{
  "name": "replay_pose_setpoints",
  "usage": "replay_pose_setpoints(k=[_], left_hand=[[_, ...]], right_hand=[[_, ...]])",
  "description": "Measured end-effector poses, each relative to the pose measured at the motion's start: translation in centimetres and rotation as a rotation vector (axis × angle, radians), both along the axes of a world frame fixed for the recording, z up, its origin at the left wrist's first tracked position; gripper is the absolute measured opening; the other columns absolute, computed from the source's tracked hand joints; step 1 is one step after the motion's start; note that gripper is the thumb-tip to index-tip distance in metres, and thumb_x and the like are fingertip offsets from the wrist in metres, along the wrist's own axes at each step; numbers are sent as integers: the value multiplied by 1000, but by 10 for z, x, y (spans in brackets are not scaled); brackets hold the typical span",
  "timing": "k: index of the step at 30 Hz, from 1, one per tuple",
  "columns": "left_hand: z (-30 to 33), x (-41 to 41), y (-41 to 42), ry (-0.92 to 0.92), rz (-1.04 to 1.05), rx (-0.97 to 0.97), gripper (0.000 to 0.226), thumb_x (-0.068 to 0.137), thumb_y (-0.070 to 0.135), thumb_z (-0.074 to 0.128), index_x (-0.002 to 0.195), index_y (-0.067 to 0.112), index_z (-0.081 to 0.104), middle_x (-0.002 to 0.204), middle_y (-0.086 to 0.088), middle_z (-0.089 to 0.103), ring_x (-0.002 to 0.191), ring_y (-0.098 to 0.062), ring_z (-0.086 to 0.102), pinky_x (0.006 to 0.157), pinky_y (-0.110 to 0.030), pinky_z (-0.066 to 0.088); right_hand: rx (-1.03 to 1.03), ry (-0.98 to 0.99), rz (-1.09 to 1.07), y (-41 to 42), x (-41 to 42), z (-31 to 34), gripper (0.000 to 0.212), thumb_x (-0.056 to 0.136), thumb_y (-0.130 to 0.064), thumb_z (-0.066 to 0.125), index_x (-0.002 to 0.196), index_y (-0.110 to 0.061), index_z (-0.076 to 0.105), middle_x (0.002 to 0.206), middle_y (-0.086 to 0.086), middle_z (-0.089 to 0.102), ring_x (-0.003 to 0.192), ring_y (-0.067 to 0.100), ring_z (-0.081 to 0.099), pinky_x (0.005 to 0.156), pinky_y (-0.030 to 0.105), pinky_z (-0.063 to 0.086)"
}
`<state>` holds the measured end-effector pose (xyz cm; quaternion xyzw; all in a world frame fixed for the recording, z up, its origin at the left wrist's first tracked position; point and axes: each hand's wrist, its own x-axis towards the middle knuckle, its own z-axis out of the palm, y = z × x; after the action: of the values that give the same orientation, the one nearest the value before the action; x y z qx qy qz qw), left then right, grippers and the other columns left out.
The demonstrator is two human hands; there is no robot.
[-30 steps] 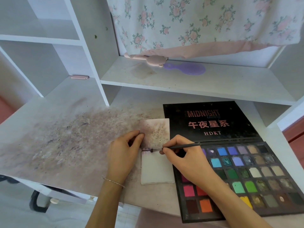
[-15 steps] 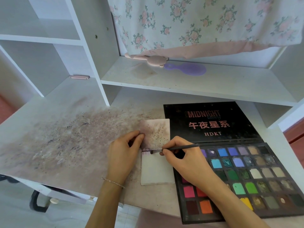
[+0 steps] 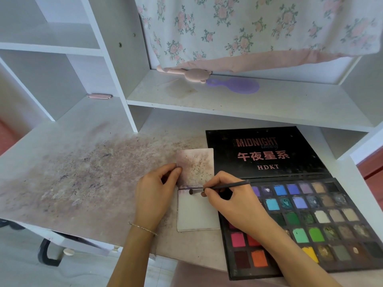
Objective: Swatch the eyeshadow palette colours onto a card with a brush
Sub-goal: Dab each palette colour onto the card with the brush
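My right hand (image 3: 234, 206) pinches the brush (image 3: 219, 187) pen-style, wrist over the palette (image 3: 310, 220). The brush's long axis lies nearly level, bristle tip pointing left and touching the card (image 3: 196, 212) just under the purple line. Bare card lies below the tip, toward me. My left hand (image 3: 154, 195) is just left, its fingertips (image 3: 177, 169) pressing the card's edge, holding nothing.

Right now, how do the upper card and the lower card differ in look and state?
The upper card is stained purple-brown with dark specks; the lower card is mostly clean white, with only a purple line at its top edge. The left hand touches the upper card's edge; the brush tip in the right hand lies on the lower card. Both lie flat on the desk.
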<state>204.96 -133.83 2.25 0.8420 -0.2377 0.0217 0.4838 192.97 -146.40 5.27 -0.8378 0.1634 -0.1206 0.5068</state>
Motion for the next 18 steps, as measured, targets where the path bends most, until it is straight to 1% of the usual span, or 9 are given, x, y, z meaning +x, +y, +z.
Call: replay_pose_setpoints(k=[2,5,9,14,18], left_hand=[[0,0,0,-5,-5,3,14,83,22,62,93,21,72,73,30,56,71,8,55,69,-16,46],[0,1,0,-11,-8,3,13,83,22,63,92,22,73,73,30,56,71,8,56,68,-15,45],[0,1,0,-12,-4,7,13,83,22,63,91,22,73,72,34,54,70,8,55,68,-15,45],[0,1,0,-16,-7,5,12,83,22,63,91,22,73,71,35,54,69,8,55,66,-14,44],[0,0,0,-7,-5,2,12,83,22,63,90,23,73,69,34,55,69,7,57,67,-16,45]], right_hand=[[-10,-2,0,0,0,0,14,83,-13,61,77,-25,59,85,-1,67,84,9,62,75,25,52],[-27,-21,-10,0,0,1,18,83,-13,61,77,-30,58,86,-2,66,82,5,60,73,20,50],[-4,-1,4,0,-1,0,14,82,-12,60,77,-25,59,87,0,67,84,10,62,75,25,51],[-16,-17,-8,0,1,0,18,83,-13,61,77,-29,58,87,-1,67,84,8,62,74,22,50],[3,-13,5,0,0,0,17,82,-11,61,76,-26,59,86,0,67,84,10,63,74,23,52]])
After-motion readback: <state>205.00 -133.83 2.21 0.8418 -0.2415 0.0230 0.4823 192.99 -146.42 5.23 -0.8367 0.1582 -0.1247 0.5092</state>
